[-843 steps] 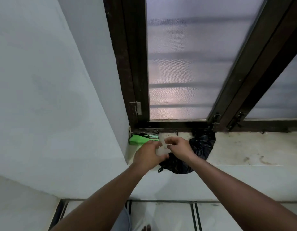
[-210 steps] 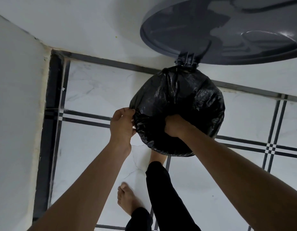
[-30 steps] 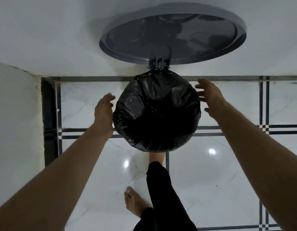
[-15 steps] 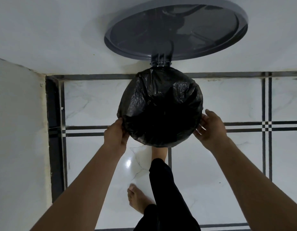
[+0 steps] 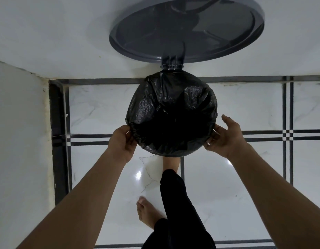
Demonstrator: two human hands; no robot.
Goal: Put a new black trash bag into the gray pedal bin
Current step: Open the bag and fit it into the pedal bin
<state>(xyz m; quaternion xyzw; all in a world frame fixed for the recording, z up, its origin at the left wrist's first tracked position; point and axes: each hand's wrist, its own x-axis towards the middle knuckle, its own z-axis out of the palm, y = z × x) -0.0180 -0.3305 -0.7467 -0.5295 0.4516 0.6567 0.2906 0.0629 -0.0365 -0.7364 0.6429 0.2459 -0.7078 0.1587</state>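
Note:
I look straight down on the gray pedal bin; its round lid stands open against the wall. The black trash bag lines the bin and is folded over the whole rim, hiding the bin body. My left hand pinches the bag's edge at the near-left of the rim. My right hand is at the near-right edge, fingers partly spread, fingertips touching the plastic. My right foot sits at the bin's front, where the pedal is hidden.
White walls close in at the left and behind the bin. The floor is glossy white tile with dark stripes. My left foot stands just behind the bin.
Over the last second both hands came down from the far sides of the rim to its near sides. The left hand has closed on the bag's edge.

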